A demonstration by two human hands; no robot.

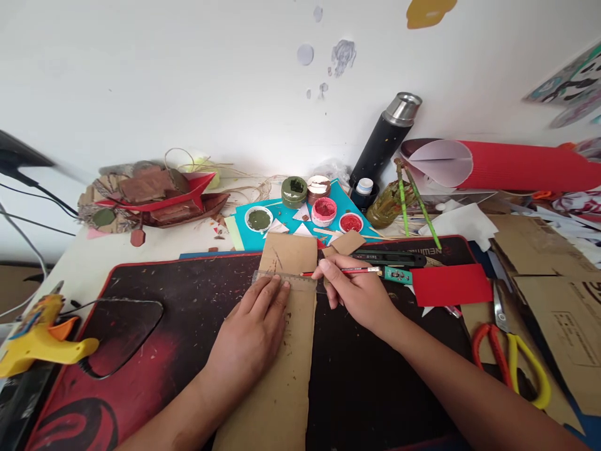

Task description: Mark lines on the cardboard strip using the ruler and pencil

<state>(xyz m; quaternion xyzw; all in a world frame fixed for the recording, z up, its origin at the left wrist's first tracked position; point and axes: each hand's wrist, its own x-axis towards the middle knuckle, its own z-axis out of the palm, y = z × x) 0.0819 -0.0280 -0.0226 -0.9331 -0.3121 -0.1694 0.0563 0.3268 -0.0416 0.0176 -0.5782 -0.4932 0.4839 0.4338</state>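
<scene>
Head view: the left hand [253,329] is lying flat, fingers spread, pressing a clear ruler [285,282] onto a long cardboard strip [282,351]. The ruler is sitting across the strip, near its far end. The right hand [359,294] is pinching a red pencil [350,271] between thumb and fingers, with the tip pointing left and resting at the ruler's right end, by the strip's edge. The strip is running from the near edge of a dark mat [154,326] up toward the wall, lying between the two forearms.

Just beyond the right hand, a black cutter [389,257] and a green one [399,275] are lying on the mat, and a red card [451,285] is lying to their right. Scissors [511,351] with red and yellow handles are resting further right, on brown cardboard sheets [554,300]. Behind the strip, small cardboard scraps [347,242] are touching a blue sheet [286,216] that is carrying open paint pots [323,211], green and red. A jar with brushes [389,203] is standing beside them, with a black flask [387,141] leaning against the wall and a red paper roll [507,166] lying to its right. At far left, a yellow glue gun [42,335] is resting at the mat's edge, and a pile of craft pieces [154,194] is sitting against the wall.
</scene>
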